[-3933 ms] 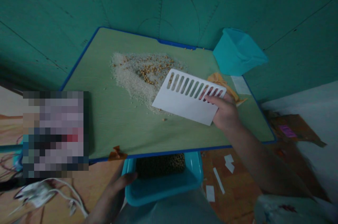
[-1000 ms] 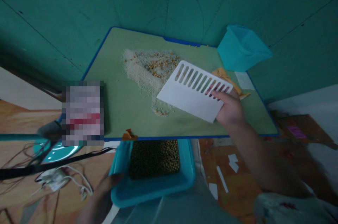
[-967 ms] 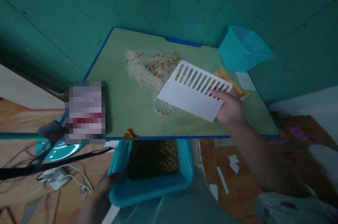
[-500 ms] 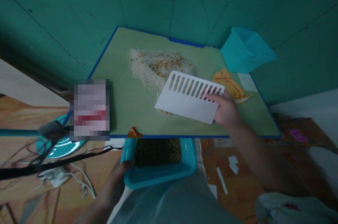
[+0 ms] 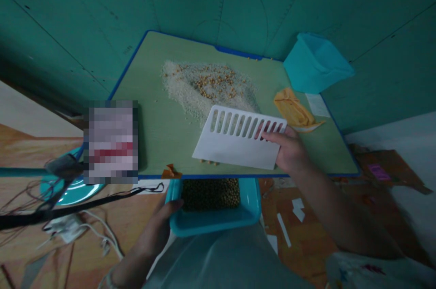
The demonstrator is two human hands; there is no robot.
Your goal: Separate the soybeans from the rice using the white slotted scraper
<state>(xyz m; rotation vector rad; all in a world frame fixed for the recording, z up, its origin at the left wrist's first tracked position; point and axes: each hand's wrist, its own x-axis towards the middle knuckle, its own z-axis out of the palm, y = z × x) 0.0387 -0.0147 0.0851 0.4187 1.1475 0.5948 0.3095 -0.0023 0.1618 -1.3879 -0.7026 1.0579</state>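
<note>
My right hand [image 5: 291, 150] grips the right end of a white slotted scraper [image 5: 235, 148], thumb on top near the slots. Its lower edge is close to several yellowish beans [image 5: 208, 161] near the table's front edge. Behind the scraper spreads a pile of white rice-like grains [image 5: 180, 89] with yellowish beans [image 5: 214, 84] mixed in. My left hand [image 5: 161, 223] is closed on the left rim of a blue basin [image 5: 211, 225], thumb over the edge. Dark and tan beans [image 5: 211, 196] lie in the basin, which sits under the table's front edge above my lap.
On the green table [image 5: 163, 143] stand a blue bin [image 5: 313, 64] at back right, a yellow cloth-like piece [image 5: 294, 109] and a blurred-out box [image 5: 112, 141] at left. Orange tape [image 5: 171, 171] sticks to the front edge. Cables [image 5: 102, 230] run at lower left.
The scraper has come toward the table's front edge, with my right hand holding it. The basin and my left hand have shifted slightly to the right.
</note>
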